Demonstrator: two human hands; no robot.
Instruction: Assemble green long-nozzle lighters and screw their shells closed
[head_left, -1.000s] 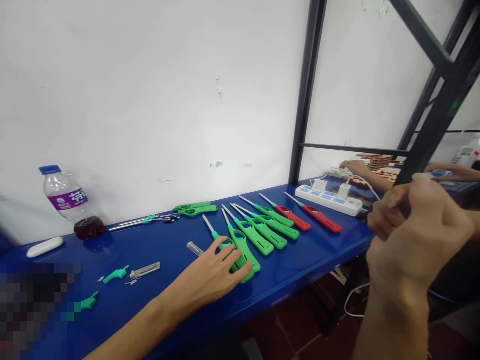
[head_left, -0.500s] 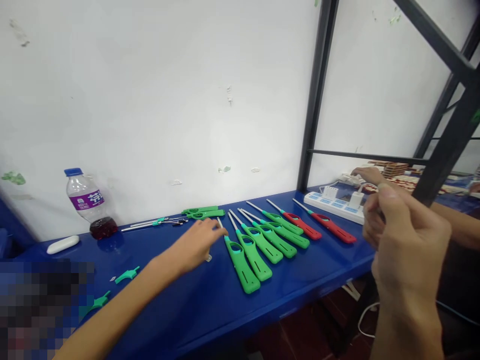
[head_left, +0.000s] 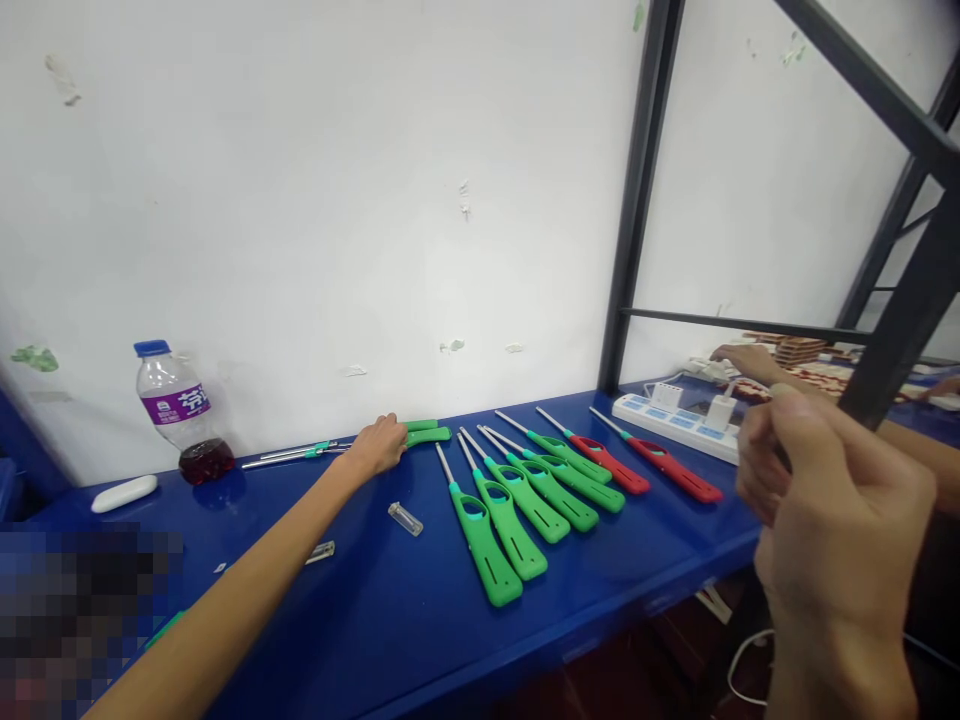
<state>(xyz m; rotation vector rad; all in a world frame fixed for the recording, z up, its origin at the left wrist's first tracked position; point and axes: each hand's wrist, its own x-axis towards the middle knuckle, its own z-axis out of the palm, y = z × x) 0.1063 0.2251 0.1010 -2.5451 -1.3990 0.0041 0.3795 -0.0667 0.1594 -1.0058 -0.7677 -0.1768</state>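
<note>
My left hand point(head_left: 380, 443) reaches to the back of the blue table, near the wall. Its fingers curl down over the front end of a green lighter handle shell point(head_left: 428, 435), hiding that part. Close to the camera at the right, my right hand point(head_left: 836, 510) is raised, with fingers folded in and thumb pressed on them; whatever it may hold is hidden. Several green stick lighters point(head_left: 487, 550) lie fanned out at the middle of the table, with a red stick lighter point(head_left: 607, 465) and another beside them. A small clear fuel tank point(head_left: 406, 518) lies in front of my left hand.
A bottle of dark drink point(head_left: 174, 410) and a white case point(head_left: 124, 493) stand at the left. Metal lighter tubes point(head_left: 289, 453) lie by the wall. A white power strip point(head_left: 675, 425) sits beside a black frame post point(head_left: 637, 200). Another person's hand point(head_left: 746, 360) is beyond.
My left hand has moved back and left, from the tip of the nearest green lighter to the green handle shells. The clear tank is now uncovered. My right hand stays raised and closed.
</note>
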